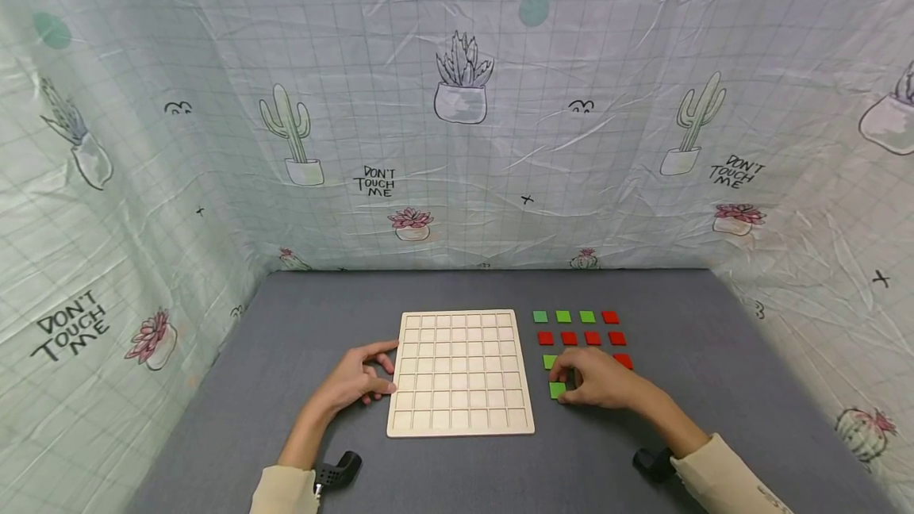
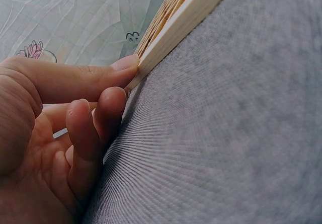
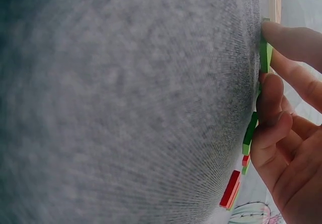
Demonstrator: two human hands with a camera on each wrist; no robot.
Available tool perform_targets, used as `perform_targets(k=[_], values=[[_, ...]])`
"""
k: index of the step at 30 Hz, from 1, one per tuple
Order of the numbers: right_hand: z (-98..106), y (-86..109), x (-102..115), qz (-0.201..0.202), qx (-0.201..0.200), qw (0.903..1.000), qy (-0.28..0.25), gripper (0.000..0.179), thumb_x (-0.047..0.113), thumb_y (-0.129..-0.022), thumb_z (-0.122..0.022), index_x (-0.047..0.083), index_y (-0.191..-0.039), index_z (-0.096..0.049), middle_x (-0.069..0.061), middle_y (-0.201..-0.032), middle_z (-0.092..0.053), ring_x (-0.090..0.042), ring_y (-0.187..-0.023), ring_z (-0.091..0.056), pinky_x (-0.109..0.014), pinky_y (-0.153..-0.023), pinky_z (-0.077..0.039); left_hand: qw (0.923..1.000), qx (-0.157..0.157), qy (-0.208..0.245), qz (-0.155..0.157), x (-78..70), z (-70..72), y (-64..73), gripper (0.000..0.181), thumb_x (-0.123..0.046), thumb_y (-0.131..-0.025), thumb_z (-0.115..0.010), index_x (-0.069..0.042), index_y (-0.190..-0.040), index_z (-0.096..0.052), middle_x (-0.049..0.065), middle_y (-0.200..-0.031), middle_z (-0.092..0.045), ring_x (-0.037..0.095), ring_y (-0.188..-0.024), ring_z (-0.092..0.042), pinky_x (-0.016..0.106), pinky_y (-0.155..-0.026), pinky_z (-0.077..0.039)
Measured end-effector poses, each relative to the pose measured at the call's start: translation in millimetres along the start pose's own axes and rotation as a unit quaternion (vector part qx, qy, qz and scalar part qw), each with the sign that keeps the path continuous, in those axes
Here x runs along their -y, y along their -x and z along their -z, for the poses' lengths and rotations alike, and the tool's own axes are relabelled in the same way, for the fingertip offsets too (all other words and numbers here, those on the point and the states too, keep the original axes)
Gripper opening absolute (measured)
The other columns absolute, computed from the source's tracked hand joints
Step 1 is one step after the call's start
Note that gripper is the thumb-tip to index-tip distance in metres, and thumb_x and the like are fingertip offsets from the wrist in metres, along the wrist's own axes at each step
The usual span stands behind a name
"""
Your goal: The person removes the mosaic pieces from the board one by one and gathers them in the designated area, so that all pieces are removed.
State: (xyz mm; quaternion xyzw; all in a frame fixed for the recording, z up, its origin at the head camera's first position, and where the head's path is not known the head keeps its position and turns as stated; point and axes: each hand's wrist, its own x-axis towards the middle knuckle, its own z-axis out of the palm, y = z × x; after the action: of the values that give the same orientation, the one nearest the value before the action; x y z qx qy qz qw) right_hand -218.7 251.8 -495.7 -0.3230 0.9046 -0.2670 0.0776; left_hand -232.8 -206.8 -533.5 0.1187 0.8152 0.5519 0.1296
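A pale wooden board (image 1: 460, 372) with a grid of shallow square cells lies flat on the table. My left hand (image 1: 357, 375) rests at its left side, with thumb and index fingertip against the edge; in the left wrist view the thumb (image 2: 85, 80) meets the board's side wall (image 2: 176, 27). Right of the board, my right hand (image 1: 596, 377) pinches a small green square tile (image 1: 557, 391) between thumb and fingers, low at the table surface. In the right wrist view the thumb lies over one end of that tile (image 3: 265, 58). Another green tile (image 1: 549, 362) sits just beyond it.
Rows of square tiles lie beyond the right hand: green tiles (image 1: 563, 316) and a red tile (image 1: 610, 316) at the back, then red tiles (image 1: 569, 338). One red tile (image 1: 623, 361) is partly behind the hand. A patterned cloth (image 1: 457, 157) walls the grey table (image 1: 286, 324).
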Motion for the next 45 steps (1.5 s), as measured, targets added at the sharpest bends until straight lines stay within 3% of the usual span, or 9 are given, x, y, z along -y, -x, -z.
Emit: perform_targets(k=[45], values=[[3.6, -1.3, 1.4, -0.006, 0.009, 0.9999, -0.008, 0.02, 0.021, -0.083, -0.087, 0.019, -0.098, -0.074, 0.008, -0.09, -0.065, 0.001, -0.069, -0.052, -0.021, -0.064, -0.049, 1.0, 0.008, -0.002, 0.002, -3.0, 2.5, -1.1, 0.08, -0.002, -0.078, -0.083, 0.0, -0.151, -0.05, 0.017, -0.101, -0.061, 0.013, -0.056, -0.059, 0.029, -0.044, -0.049]])
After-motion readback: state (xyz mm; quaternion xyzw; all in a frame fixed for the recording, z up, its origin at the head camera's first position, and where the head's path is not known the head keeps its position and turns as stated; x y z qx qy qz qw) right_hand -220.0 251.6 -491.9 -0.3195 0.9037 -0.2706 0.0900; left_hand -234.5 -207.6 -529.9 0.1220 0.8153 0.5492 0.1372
